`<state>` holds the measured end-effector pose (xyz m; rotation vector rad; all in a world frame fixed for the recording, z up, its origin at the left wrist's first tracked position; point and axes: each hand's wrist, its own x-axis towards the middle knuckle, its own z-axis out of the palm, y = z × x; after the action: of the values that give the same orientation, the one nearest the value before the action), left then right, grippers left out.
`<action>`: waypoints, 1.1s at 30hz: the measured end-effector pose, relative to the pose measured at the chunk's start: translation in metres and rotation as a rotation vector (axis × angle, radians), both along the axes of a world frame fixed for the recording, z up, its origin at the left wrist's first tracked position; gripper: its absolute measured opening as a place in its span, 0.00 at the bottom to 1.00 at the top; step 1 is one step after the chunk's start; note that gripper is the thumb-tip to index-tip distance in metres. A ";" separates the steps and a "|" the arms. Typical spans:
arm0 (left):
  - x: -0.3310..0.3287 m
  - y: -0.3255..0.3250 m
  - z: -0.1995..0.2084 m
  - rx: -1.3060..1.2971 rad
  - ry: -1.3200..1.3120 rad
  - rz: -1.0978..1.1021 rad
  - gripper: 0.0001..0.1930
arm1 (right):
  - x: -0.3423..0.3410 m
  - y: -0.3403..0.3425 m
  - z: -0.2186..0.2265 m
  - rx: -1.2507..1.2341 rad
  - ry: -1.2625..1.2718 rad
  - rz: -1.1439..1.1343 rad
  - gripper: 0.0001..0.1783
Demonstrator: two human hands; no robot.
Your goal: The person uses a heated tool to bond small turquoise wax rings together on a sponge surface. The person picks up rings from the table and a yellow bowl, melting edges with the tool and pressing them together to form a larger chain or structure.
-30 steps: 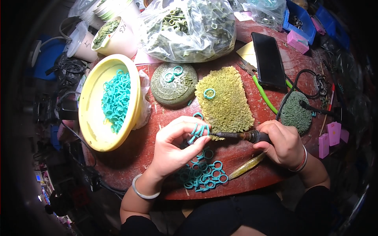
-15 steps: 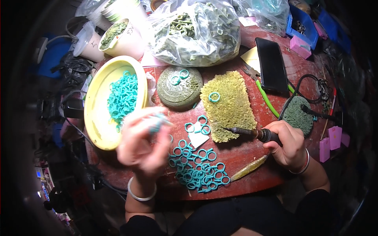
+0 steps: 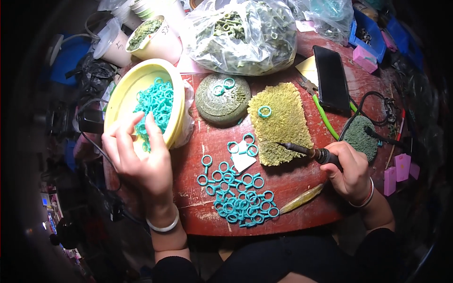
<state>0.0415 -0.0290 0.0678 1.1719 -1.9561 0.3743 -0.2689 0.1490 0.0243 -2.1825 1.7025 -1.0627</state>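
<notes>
My left hand (image 3: 146, 162) is over the near side of a tilted yellow bowl (image 3: 113, 109), fingers spread at a heap of small teal rings (image 3: 155, 106); nothing shows in its grip. In my right hand (image 3: 350, 170) is a soldering iron (image 3: 325, 156) with a dark grip. Its thin tip points left over a rough yellow-green pad (image 3: 282, 120), on which one teal ring (image 3: 264, 112) lies. Left of the pad, a round grey-green block (image 3: 223, 106) bears two more rings. A loose pile of teal rings with short stems (image 3: 240, 203) lies on the red table near me.
A clear bag of green pieces (image 3: 240, 40) stands at the back. A black phone (image 3: 330, 78), green-handled pliers (image 3: 324, 115) and a green pad (image 3: 361, 141) lie at the right. A white scrap (image 3: 243, 161) sits beside the ring pile, a yellowish pointed stick (image 3: 302, 198) to its right.
My left hand has moved left from above the table to the bowl, its fingers spreading; the teal thing at its fingers is gone from view. My right hand keeps holding the iron over the pad.
</notes>
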 end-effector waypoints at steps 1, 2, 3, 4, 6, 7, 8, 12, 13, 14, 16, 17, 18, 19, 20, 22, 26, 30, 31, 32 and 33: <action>-0.005 0.008 0.001 0.038 0.069 -0.059 0.07 | 0.001 -0.001 0.000 0.001 0.001 -0.004 0.15; -0.006 0.013 -0.012 0.197 0.301 -0.316 0.06 | 0.002 -0.001 0.000 0.001 0.001 -0.008 0.15; -0.008 0.029 -0.014 0.655 0.450 -0.505 0.07 | 0.002 -0.002 0.000 0.006 0.003 -0.009 0.15; -0.013 0.020 -0.007 0.659 0.199 -0.812 0.08 | 0.002 -0.002 0.001 0.010 0.012 -0.016 0.14; -0.018 0.021 -0.010 0.870 -0.003 -0.959 0.10 | 0.003 -0.002 0.001 0.016 0.019 -0.024 0.14; -0.018 0.020 -0.011 0.987 -0.043 -1.048 0.11 | 0.003 -0.003 0.002 0.017 0.021 -0.019 0.14; -0.019 0.022 -0.014 1.003 -0.077 -1.078 0.11 | 0.003 -0.002 0.002 0.018 0.022 -0.014 0.13; -0.020 0.027 -0.025 0.987 -0.224 -1.040 0.12 | 0.002 -0.002 0.003 0.019 0.031 -0.019 0.14; -0.022 0.027 -0.027 0.945 -0.236 -1.021 0.12 | 0.002 -0.002 0.002 0.035 0.042 -0.035 0.14; -0.023 0.028 -0.026 0.929 -0.201 -0.995 0.12 | 0.001 -0.001 0.002 0.052 0.053 -0.052 0.14; -0.025 0.027 -0.029 0.895 -0.207 -0.968 0.12 | -0.001 -0.001 0.006 0.053 0.058 -0.095 0.14; -0.025 0.026 -0.030 0.862 -0.212 -0.939 0.12 | -0.002 -0.002 0.007 0.055 0.063 -0.135 0.14; -0.025 0.026 -0.033 0.870 -0.220 -0.941 0.12 | -0.004 -0.002 0.007 0.043 0.073 -0.147 0.14; -0.025 0.026 -0.033 0.869 -0.220 -0.944 0.12 | -0.005 -0.002 0.008 0.042 0.074 -0.150 0.14; -0.026 0.026 -0.033 0.856 -0.223 -0.954 0.11 | -0.006 -0.001 0.009 0.060 0.069 -0.137 0.14; -0.026 0.028 -0.032 0.844 -0.228 -0.963 0.10 | -0.008 -0.001 0.010 0.079 0.062 -0.123 0.14; -0.028 0.028 -0.030 1.062 0.239 -1.106 0.09 | -0.009 0.002 0.012 0.144 0.090 -0.068 0.15; -0.027 0.032 -0.050 1.247 0.580 -1.026 0.05 | -0.008 0.001 0.010 0.132 0.114 -0.072 0.16; -0.027 0.031 -0.053 1.275 0.586 -1.001 0.05 | -0.008 0.000 0.009 0.106 0.114 -0.079 0.16; -0.029 0.031 -0.052 1.274 0.585 -1.003 0.05 | -0.008 0.000 0.009 0.105 0.115 -0.080 0.16; -0.032 0.031 -0.051 1.223 0.585 -1.003 0.07 | -0.008 0.000 0.009 0.112 0.120 -0.079 0.16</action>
<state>0.0092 0.0019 0.0171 0.5928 -1.8657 -1.6598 -0.2773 0.1493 0.0328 -2.1654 1.8655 -0.8467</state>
